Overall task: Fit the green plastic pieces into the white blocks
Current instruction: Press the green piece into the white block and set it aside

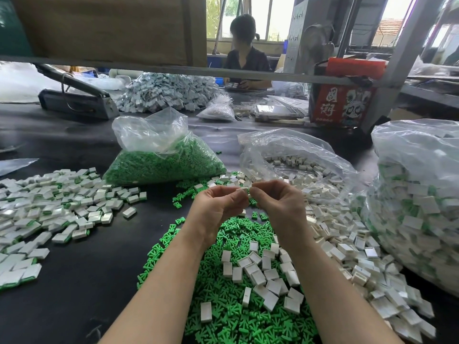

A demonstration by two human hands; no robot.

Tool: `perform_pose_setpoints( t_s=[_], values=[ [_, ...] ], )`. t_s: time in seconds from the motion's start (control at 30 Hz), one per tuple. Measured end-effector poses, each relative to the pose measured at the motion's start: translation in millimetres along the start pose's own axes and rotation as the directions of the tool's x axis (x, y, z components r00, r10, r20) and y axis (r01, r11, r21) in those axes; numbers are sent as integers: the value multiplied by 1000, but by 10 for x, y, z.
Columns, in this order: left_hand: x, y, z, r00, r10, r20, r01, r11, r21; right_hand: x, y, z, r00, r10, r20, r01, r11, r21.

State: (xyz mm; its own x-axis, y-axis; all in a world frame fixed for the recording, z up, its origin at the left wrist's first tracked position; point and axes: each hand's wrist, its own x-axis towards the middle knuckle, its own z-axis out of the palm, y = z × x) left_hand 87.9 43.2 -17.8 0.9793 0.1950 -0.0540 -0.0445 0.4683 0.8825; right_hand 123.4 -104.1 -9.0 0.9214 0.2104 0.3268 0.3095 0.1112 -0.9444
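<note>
I see my left hand (218, 207) and my right hand (275, 202) up in front of me, close together over the black table (82, 274). The fingers of both hands are curled, and their tips meet on one small white block (244, 189), pinching it from both sides. I can see a bit of green at the block, but I cannot tell how far a green piece sits in it. Under my arms lies a big heap of loose green pieces (223, 306), and white blocks (260, 271) lie on top of that heap and spread off to the right. To the left there is a flat pile of done blocks (52, 207), white with green showing at their edges. Farther off, just past my hands, sits a clear bag of green pieces (166, 162). To the right of it an open clear bag (293, 157) has white blocks in it. At the far right stands a big full bag (419, 194) of white and green blocks. Far across the table I see another pile of pale blocks (166, 93), a red box (340, 103), and a person in a dark top (246, 60) sitting there.
</note>
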Motion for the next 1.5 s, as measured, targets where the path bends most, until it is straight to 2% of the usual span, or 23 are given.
perform_pose_setpoints(
  t_s=[0.13, 0.3, 0.4, 0.5, 0.73, 0.93, 1.1, 1.27, 1.4, 1.5],
  values=[
    [-7, 4, -12, 1000, -7, 3, 7, 1000, -24, 3, -9, -1, 999, -14, 31, 15, 999, -48],
    [-31, -2, 26, 1000, 2, 27, -2, 1000, -10, -8, 0, -13, 999, 14, 36, -14, 1000, -14],
    [-31, 17, 13, 999, 45, 18, -48, 977, 208, -5, -4, -29, 999, 0, 49, 4, 997, -71],
    [-29, 54, -34, 995, 79, 57, -96, 887, 451, -10, -20, -29, 997, -26, 75, 34, 993, -109],
    [-38, 119, -66, 981, 30, 190, -159, 683, 713, -9, -13, -21, 993, -42, 110, 61, 983, -173],
    [-62, 116, -88, 975, -54, 217, -132, 647, 751, -10, 5, -4, 992, -20, 128, 44, 981, -191],
    [-87, 106, -59, 965, -37, 260, -159, 704, 693, -16, 4, -28, 991, 71, 112, -61, 994, -87],
    [-84, 86, -53, 958, -50, 281, -150, 750, 645, -9, 42, -37, 987, 96, 126, -85, 992, -93],
    [-96, 81, -18, 956, -65, 287, -119, 808, 578, 10, 93, -21, 990, 74, 121, -52, 983, -177],
    [-97, 80, 6, 961, -21, 276, -155, 786, 599, 12, 119, 22, 987, 9, 159, 53, 923, -381]
  ],
)
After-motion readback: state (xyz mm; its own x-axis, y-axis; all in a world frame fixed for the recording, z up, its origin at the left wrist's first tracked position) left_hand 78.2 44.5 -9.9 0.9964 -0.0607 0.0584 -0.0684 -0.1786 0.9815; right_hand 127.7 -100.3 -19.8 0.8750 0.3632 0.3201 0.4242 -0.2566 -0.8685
